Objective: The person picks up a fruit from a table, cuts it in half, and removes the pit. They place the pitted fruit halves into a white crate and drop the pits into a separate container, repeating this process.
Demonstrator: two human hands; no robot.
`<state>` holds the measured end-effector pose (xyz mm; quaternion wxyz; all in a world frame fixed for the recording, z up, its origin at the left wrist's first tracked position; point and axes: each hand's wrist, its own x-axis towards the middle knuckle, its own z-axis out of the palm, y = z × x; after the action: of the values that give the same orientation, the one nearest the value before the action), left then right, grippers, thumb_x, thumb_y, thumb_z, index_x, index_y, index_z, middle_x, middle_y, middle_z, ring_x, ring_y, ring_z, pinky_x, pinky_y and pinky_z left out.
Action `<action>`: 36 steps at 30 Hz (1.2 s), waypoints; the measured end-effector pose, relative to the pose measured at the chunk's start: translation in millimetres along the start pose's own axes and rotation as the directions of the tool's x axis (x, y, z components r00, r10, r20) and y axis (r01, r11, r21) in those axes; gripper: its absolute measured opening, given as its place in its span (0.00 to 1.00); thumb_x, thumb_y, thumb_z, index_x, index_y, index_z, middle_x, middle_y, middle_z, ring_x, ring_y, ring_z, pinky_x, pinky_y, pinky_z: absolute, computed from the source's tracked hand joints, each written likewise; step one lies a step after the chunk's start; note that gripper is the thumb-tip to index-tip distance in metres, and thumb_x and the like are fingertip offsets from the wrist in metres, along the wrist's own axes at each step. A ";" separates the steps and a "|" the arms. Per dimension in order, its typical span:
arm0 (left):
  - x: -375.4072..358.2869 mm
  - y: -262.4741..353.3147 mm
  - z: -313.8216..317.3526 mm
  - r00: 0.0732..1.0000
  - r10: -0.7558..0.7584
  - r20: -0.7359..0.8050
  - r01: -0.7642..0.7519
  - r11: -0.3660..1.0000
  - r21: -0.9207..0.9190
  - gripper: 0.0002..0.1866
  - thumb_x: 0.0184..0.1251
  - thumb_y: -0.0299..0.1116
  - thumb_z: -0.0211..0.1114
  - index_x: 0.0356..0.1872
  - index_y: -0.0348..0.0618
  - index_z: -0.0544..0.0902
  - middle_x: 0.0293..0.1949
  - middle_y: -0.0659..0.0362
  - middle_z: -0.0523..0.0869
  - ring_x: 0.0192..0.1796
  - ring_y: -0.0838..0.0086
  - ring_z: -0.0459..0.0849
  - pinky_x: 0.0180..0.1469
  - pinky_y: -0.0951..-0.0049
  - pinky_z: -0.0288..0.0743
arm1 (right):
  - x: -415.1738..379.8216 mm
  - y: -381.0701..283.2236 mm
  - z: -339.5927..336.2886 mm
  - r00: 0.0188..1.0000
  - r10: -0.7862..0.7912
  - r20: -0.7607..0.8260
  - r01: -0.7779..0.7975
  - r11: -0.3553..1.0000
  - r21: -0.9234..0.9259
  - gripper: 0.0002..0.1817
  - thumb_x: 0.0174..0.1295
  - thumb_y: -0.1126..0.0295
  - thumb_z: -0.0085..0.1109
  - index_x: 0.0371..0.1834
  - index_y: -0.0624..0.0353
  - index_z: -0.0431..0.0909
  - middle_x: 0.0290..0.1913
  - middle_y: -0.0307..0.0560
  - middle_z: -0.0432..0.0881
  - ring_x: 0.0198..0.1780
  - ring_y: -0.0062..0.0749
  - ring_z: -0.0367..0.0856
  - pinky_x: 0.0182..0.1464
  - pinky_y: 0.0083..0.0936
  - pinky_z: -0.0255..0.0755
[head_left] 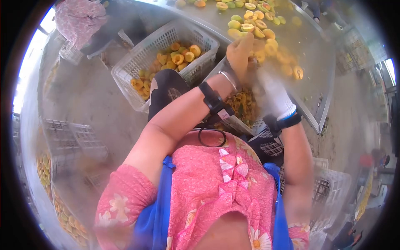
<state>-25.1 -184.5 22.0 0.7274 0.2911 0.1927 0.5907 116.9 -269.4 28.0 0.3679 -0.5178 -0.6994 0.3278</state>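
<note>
At the near edge of a metal table, my left hand is closed, fingers curled over the front, and whatever they hold is hidden. Close beside it is my right hand in a white knit glove, smeared by motion, so its fingers cannot be read. Apricot halves, some with their pits in, lie on the table just beyond both hands. Below my hands, a crate between my knees holds flattened orange-brown fruit pieces.
To the left stands a white basket with hollowed apricot halves. More white crates sit on the floor at left, and another crate at right. Someone in pink patterned clothing is at the upper left.
</note>
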 end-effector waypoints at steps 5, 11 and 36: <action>5.9 9.9 -15.7 0.966 -0.244 0.091 0.232 0.965 0.123 0.23 0.77 0.47 0.55 0.42 0.32 0.84 0.38 0.50 0.88 0.33 0.65 0.87 0.34 0.70 0.83 | -4.0 -6.8 12.7 0.992 0.101 0.070 -0.116 0.960 0.255 0.19 0.76 0.50 0.52 0.48 0.55 0.79 0.27 0.31 0.75 0.23 0.13 0.68 0.23 0.16 0.62; -6.7 7.5 -18.1 0.998 -0.053 -0.040 0.064 0.927 0.369 0.29 0.79 0.53 0.50 0.45 0.31 0.84 0.42 0.47 0.88 0.38 0.62 0.89 0.45 0.69 0.85 | -11.5 -2.5 38.8 0.980 0.199 0.016 -0.190 0.906 0.379 0.19 0.76 0.51 0.51 0.50 0.56 0.78 0.28 0.32 0.74 0.25 0.13 0.69 0.24 0.16 0.62; -24.8 -26.1 -32.6 0.983 0.171 -0.065 -0.128 0.896 0.424 0.28 0.81 0.48 0.46 0.35 0.32 0.85 0.34 0.51 0.88 0.34 0.71 0.86 0.41 0.73 0.79 | -30.6 73.4 89.9 0.977 -0.205 -0.054 0.183 0.946 -0.266 0.22 0.73 0.70 0.45 0.68 0.70 0.66 0.59 0.71 0.75 0.59 0.63 0.75 0.63 0.41 0.71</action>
<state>-31.6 -205.6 -21.2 0.5900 0.4240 0.3280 0.6038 81.5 -287.6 -85.2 0.3554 -0.5030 -0.7683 0.1743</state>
